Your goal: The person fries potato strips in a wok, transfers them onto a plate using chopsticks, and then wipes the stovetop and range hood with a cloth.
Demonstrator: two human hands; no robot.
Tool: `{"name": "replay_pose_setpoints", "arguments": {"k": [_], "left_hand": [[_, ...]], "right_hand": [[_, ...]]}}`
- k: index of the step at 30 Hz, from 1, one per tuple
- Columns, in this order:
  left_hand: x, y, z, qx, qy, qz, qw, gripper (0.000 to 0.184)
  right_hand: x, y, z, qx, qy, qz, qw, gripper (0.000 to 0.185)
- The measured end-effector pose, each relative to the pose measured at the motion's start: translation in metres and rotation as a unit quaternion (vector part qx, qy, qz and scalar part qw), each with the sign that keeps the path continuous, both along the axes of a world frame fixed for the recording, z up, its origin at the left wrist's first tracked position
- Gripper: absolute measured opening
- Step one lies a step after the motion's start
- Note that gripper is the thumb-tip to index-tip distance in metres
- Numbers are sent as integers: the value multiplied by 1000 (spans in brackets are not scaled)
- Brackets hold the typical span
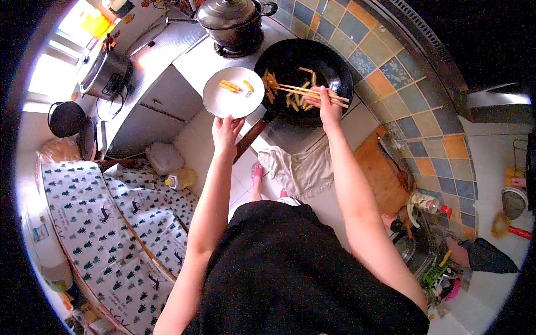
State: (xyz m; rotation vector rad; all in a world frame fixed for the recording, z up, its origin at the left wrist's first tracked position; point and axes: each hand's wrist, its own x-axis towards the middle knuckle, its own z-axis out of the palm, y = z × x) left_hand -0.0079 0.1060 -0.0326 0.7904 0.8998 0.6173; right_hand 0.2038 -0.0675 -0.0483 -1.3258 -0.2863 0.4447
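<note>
Right hand (322, 104) grips chopsticks (296, 89), long axis roughly 9:30 to 3:30, tips at a clump of fries (269, 84) by the 9 o'clock edge of the wok (329, 58); can't tell if pinched. Clump lies between 9 and 10 o'clock from right hand, the nearer one. Left hand (226, 131) holds plate (231, 103) at its 6 o'clock rim, few fries on it. More fries mid-wok. Lidded pot (231, 33) at 10, contents hidden.
</note>
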Motion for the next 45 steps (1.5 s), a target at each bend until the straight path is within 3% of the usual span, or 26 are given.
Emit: {"name": "replay_pose_setpoints", "arguments": {"k": [20,34,37,45], "left_hand": [[-16,7,-2,7,-9,36,999,24],[-16,11,-2,2,4,15,1000,21],[-14,4,5,-1,-2,31,1000,21],[-13,2,-1,1,-11,19,1000,22]], "right_hand": [[-2,-2,6,-9,-8,7,1000,35],[0,-12,24,39,54,-53,996,32],[-7,-19,27,27,32,-66,997,41],[-34,-32,23,3,61,-24,998,33]]}}
